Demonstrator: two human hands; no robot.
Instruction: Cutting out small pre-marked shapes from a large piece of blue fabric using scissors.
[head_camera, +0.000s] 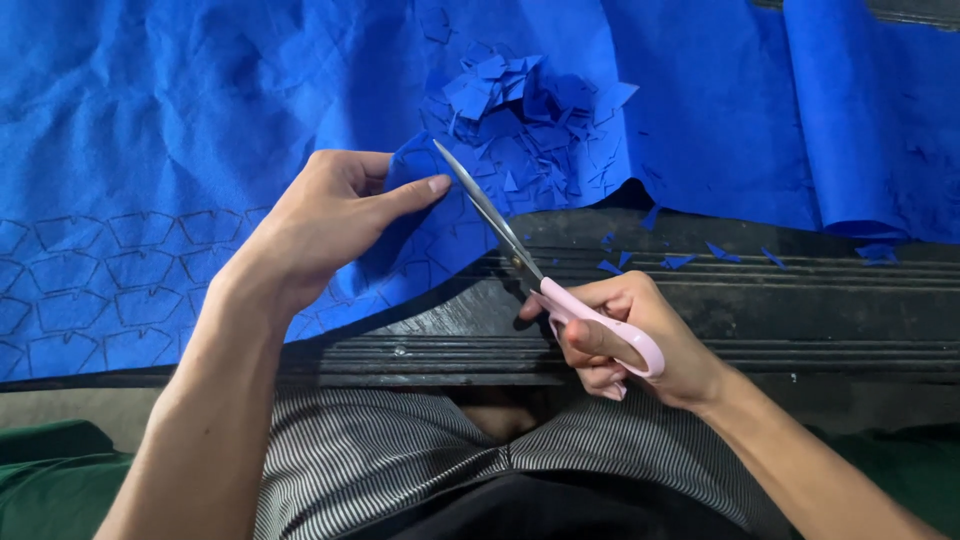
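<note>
A large blue sheet (180, 110) of thin fabric-like material lies spread out, with rows of drawn outline shapes along its lower left. My left hand (325, 215) pinches the sheet's edge, thumb pressed on top beside the scissor blades. My right hand (625, 340) grips pink-handled scissors (560, 300), whose long silver blades point up and left into the sheet near my left thumb. A heap of small blue offcuts (530, 115) sits on the sheet just beyond the blade tips.
A dark grooved wooden edge (760, 310) runs beneath the sheet, with a few blue scraps (690, 255) on it. A folded part of the blue sheet (860, 110) hangs at the right. My striped trousers (400, 460) fill the bottom.
</note>
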